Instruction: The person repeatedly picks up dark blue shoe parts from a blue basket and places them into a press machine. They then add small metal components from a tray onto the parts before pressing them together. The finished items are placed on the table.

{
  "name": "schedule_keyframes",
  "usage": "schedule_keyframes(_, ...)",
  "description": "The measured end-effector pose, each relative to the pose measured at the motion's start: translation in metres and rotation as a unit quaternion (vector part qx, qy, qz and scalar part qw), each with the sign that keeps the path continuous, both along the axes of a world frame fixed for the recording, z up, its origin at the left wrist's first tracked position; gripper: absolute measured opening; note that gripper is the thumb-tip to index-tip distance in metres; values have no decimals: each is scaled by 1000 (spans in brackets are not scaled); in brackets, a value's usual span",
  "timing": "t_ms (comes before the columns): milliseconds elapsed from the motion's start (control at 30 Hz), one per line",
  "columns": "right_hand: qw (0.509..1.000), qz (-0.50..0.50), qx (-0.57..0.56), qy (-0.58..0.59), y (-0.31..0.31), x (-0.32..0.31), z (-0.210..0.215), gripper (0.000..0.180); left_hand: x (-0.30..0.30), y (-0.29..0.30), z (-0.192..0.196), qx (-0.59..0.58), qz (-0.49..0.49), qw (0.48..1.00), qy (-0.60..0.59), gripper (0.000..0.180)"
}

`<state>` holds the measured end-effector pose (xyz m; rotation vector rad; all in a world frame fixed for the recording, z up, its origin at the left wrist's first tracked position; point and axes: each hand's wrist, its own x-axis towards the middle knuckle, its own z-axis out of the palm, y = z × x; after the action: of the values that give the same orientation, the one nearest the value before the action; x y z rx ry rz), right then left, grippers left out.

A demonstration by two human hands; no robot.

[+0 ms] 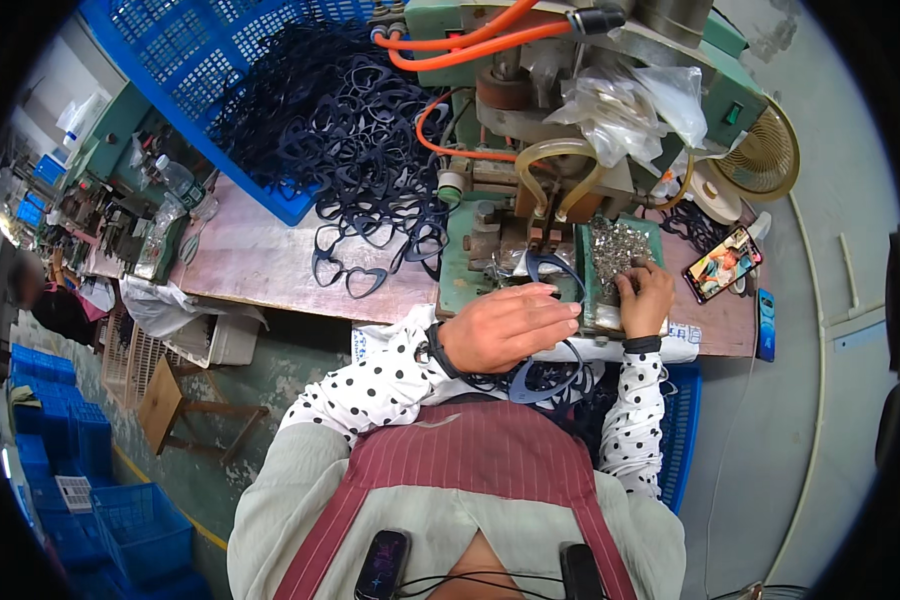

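- Dark blue, flat, eyeglass-shaped piece (519, 388): between the maroon striped apron (470, 450) and the left hand (510, 328); whether it joins the loop at the machine is hard to say, as the hand covers the middle.
- Left hand: angled inward across the body, back upward, fingers stretched and close together; the thumb is hidden, so I cannot tell if they pinch anything.
- Right hand (647, 300): reaching forward, fingers curled down at the small shiny metal bits (618, 245); a pinch cannot be made out.
- Green metal bench press (457, 285): a dark blue loop (533, 266) sits at its working tip, probably to line it up there.
- Metal bits: heaped beside the tip, likely to keep the right hand's reach short.
- Blue lattice plastic basket (295, 208): similar pieces spill onto the pinkish table (260, 235), presumably for easy access.
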<state>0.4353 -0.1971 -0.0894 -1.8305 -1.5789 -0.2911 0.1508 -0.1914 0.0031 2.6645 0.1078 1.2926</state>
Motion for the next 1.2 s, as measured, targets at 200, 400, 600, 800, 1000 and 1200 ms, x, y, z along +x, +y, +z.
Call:
schedule_keyframes(200, 992, -1, 43, 118, -1, 0, 2, 9, -19, -2, 3, 83, 95, 992, 11, 39)
schedule_keyframes(400, 993, -22, 73, 86, 0, 1, -4, 10, -58, 92, -53, -52, 571, 819, -35, 38)
schedule_keyframes(600, 989, -21, 66, 128, 0, 1, -3, 13, -62, 119, -105, -191, 638, 719, 197, 63)
schedule_keyframes(800, 987, -18, 61, 148, 0, 1, -3, 16, -110, 112, -102, -32, 603, 775, 185, 68)
schedule_keyframes(1000, 980, 44, 67, 183, -1, -31, 45, 10, -136, 99, -74, -73, 608, 791, 8, 49)
schedule_keyframes(1200, 907, 185, 5, 378, -6, -80, 102, 18, -103, 74, -46, -149, 453, 862, -173, 20)
